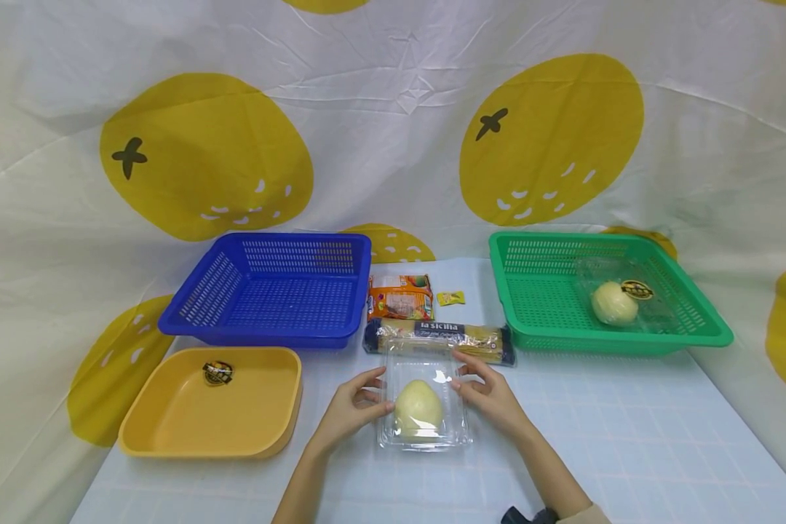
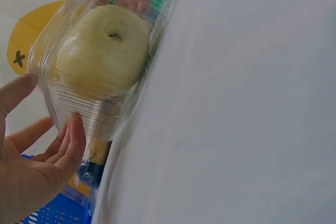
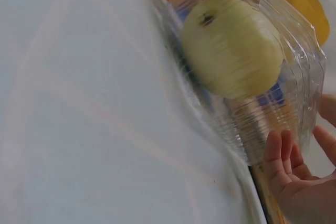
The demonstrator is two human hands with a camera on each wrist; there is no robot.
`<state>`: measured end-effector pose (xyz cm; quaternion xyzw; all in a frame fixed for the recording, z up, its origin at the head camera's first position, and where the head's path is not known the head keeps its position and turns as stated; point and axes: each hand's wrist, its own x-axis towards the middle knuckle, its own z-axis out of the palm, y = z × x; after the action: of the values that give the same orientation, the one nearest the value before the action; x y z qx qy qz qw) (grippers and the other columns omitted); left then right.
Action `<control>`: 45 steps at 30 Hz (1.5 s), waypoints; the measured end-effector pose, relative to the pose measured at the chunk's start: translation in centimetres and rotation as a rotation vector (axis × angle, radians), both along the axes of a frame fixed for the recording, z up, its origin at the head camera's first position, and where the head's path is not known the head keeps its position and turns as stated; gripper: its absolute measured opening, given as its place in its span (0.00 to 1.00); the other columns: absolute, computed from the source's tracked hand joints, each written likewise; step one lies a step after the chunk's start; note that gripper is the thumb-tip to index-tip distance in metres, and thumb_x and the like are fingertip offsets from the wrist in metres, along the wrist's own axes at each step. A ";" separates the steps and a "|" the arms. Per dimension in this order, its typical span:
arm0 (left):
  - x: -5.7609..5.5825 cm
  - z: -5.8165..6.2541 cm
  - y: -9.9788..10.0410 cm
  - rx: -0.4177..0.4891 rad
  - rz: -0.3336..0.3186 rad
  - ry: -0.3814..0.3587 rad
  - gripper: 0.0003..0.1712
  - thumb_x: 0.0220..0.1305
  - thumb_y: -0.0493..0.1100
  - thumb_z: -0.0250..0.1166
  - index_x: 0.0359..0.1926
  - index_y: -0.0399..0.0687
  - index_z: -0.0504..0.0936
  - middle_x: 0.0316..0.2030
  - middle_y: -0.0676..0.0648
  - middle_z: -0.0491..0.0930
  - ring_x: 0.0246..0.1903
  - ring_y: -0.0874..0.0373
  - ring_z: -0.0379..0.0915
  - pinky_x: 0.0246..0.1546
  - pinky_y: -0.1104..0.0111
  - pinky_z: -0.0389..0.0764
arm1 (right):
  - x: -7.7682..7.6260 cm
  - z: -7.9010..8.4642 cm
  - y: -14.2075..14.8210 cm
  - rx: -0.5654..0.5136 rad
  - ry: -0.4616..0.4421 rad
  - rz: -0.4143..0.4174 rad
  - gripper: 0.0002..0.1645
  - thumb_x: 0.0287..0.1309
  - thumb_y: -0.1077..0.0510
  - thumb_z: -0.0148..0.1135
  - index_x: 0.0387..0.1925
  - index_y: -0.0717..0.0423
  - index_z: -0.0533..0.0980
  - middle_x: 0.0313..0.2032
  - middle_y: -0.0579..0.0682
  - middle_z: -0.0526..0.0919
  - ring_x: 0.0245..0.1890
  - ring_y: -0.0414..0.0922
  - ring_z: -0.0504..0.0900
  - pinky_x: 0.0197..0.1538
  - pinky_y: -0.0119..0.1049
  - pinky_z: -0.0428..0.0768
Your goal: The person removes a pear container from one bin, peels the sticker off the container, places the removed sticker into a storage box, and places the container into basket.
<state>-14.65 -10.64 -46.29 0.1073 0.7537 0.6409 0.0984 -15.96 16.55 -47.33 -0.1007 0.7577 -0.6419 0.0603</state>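
Observation:
A clear plastic clamshell box [image 1: 426, 356] stands on the table in front of me, its lid down over a pale yellow-green fruit [image 1: 418, 409] that looks like a pear. From the left side my left hand [image 1: 356, 407] holds the box, thumb and fingertips at its edge. My right hand [image 1: 491, 393] grips the opposite side, its fingers bent against the wall. Both wrist views show the fruit [image 2: 105, 48] through the plastic, a dark blossom end on it. Touching or just behind the box lies a spaghetti packet [image 1: 481, 340], partly covered by it.
At the back left is a blue basket [image 1: 262, 340]; before it stands a yellow tray [image 1: 196, 422] with a black-and-gold label [image 1: 218, 372]. The green basket [image 1: 618, 346] at right holds another boxed fruit [image 1: 613, 304]. Between the baskets lie an orange snack packet [image 1: 401, 297] and a small yellow sachet [image 1: 450, 298].

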 end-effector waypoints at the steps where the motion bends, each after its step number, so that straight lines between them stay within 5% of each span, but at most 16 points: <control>1: 0.1 0.0 0.0 -0.002 0.005 -0.007 0.37 0.52 0.35 0.70 0.63 0.33 0.67 0.49 0.34 0.74 0.37 0.55 0.73 0.35 0.75 0.77 | 0.1 0.0 0.0 0.000 0.003 -0.001 0.34 0.59 0.61 0.62 0.65 0.60 0.63 0.48 0.68 0.70 0.33 0.46 0.80 0.36 0.28 0.78; 11: 0.3 0.2 0.0 -0.017 0.015 -0.015 0.36 0.52 0.36 0.70 0.62 0.33 0.69 0.44 0.36 0.75 0.33 0.59 0.72 0.31 0.76 0.74 | 0.9 -0.5 0.5 0.006 0.034 0.038 0.35 0.61 0.62 0.59 0.67 0.60 0.60 0.51 0.67 0.69 0.38 0.43 0.81 0.38 0.32 0.80; 22: 0.7 0.1 -0.4 0.002 -0.046 -0.006 0.39 0.50 0.36 0.71 0.63 0.31 0.66 0.45 0.34 0.74 0.33 0.59 0.73 0.31 0.75 0.75 | 1.9 0.2 0.4 -0.007 -0.055 0.036 0.44 0.55 0.63 0.64 0.70 0.61 0.54 0.41 0.60 0.72 0.31 0.41 0.81 0.36 0.31 0.80; 27: 1.0 0.0 -0.5 0.005 -0.062 0.006 0.40 0.49 0.36 0.72 0.62 0.30 0.66 0.44 0.32 0.73 0.31 0.62 0.74 0.30 0.75 0.77 | 2.2 0.4 0.8 -0.018 -0.063 0.111 0.48 0.55 0.63 0.64 0.70 0.65 0.49 0.40 0.62 0.71 0.25 0.37 0.78 0.33 0.30 0.80; 32: 1.3 0.2 -0.5 0.069 -0.069 -0.037 0.40 0.50 0.33 0.70 0.63 0.30 0.64 0.47 0.28 0.69 0.29 0.63 0.75 0.27 0.67 0.82 | 2.3 0.0 1.4 -0.066 -0.086 0.196 0.50 0.53 0.66 0.65 0.71 0.65 0.46 0.42 0.62 0.69 0.23 0.37 0.78 0.32 0.32 0.81; 45: 1.8 0.6 -0.6 0.118 -0.065 -0.034 0.39 0.49 0.31 0.70 0.63 0.30 0.65 0.49 0.29 0.68 0.25 0.64 0.76 0.25 0.64 0.82 | 3.1 0.3 1.2 -0.187 -0.087 0.202 0.51 0.51 0.69 0.64 0.71 0.66 0.45 0.42 0.59 0.67 0.27 0.38 0.79 0.31 0.35 0.82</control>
<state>-12.83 -11.22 -45.68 0.1262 0.7089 0.6825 0.1254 -12.83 17.80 -46.99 -0.1537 0.6774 -0.7041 0.1476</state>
